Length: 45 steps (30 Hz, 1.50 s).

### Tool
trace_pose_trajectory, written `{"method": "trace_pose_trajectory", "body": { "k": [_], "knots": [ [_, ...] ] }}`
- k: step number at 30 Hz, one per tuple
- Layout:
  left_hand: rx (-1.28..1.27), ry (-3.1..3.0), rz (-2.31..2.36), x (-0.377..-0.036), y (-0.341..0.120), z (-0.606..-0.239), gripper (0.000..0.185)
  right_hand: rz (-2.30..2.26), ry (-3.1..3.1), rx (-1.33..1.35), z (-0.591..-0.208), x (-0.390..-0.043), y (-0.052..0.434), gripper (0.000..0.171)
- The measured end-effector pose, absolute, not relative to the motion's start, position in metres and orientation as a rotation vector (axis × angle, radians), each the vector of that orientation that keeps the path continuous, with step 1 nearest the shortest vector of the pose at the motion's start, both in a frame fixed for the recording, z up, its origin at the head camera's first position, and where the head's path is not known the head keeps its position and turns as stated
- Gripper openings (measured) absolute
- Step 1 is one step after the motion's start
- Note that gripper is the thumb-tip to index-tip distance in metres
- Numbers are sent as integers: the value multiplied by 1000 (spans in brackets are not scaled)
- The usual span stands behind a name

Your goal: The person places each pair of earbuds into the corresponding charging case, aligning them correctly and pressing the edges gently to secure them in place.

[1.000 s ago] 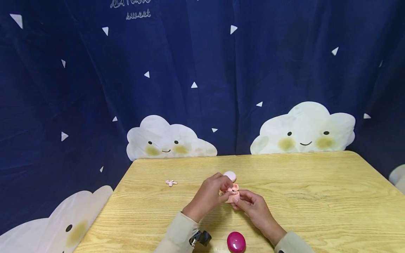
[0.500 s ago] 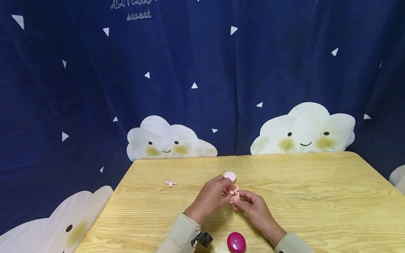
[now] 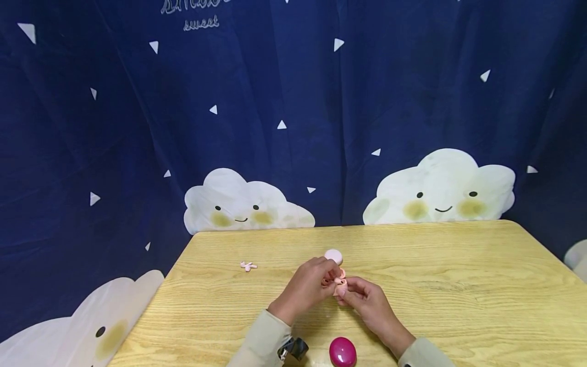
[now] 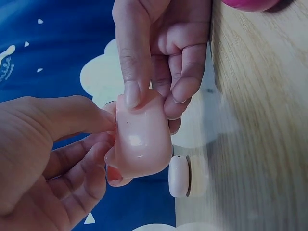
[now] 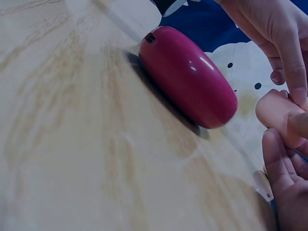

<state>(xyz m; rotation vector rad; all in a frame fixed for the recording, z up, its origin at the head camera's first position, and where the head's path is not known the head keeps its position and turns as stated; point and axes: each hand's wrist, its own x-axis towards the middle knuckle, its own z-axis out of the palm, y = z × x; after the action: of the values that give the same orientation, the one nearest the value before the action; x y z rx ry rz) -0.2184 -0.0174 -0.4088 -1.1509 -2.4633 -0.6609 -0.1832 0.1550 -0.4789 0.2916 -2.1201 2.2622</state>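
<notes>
My right hand (image 3: 372, 305) grips a peach earbud case (image 4: 144, 137) above the table, thumb on one broad face and fingers behind it. The case's lid (image 4: 115, 175) is flipped open. At its mouth my left hand (image 3: 306, 286) pinches a small pale-pink earbud (image 3: 338, 280) between thumb and fingers; much of the bud is hidden by the fingertips. In the left wrist view the left thumb lies against the case's edge. A pale-pink rounded case (image 3: 334, 256) lies just beyond the hands. Nearer the body rests a glossy magenta oval case (image 5: 187, 77) with a port in its end.
Pale-pink earbuds (image 3: 248, 266) lie together at the table's left side. The wooden table (image 3: 458, 285) ends at a dark blue curtain (image 3: 293, 92) with clouds on it. A black device (image 3: 293, 348) is strapped at the left cuff.
The peach case has turned, from showing its broad front to standing more edge-on. My left hand has shifted slightly right and down with it. The things on the table lie as before.
</notes>
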Motion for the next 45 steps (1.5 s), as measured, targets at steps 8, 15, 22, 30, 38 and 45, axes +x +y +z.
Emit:
{"method": "trace_pose_trajectory", "body": {
  "k": [8, 15, 22, 30, 38, 45],
  "knots": [
    [-1123, -2440, -634, -219, -18, -410, 18, 2253, -2123, 287, -478, -183, 154, 35],
    [-1116, -2430, -611, -220, -17, -410, 15, 2246, -2119, 288, -479, -184, 155, 36],
    [-1108, -2454, -603, -220, -16, -409, 14, 2255, -2120, 286, -478, -183, 156, 37],
    [-1108, -2454, -615, -219, -16, -410, 13, 2274, -2119, 277, -479, -182, 156, 38],
    [-1117, -2425, -605, -219, -16, -410, 13, 2276, -2111, 299, -479, -182, 156, 38],
    [-1102, -2432, -613, -219, -16, -411, 12, 2264, -2107, 317, -479, -183, 156, 37]
  ]
}}
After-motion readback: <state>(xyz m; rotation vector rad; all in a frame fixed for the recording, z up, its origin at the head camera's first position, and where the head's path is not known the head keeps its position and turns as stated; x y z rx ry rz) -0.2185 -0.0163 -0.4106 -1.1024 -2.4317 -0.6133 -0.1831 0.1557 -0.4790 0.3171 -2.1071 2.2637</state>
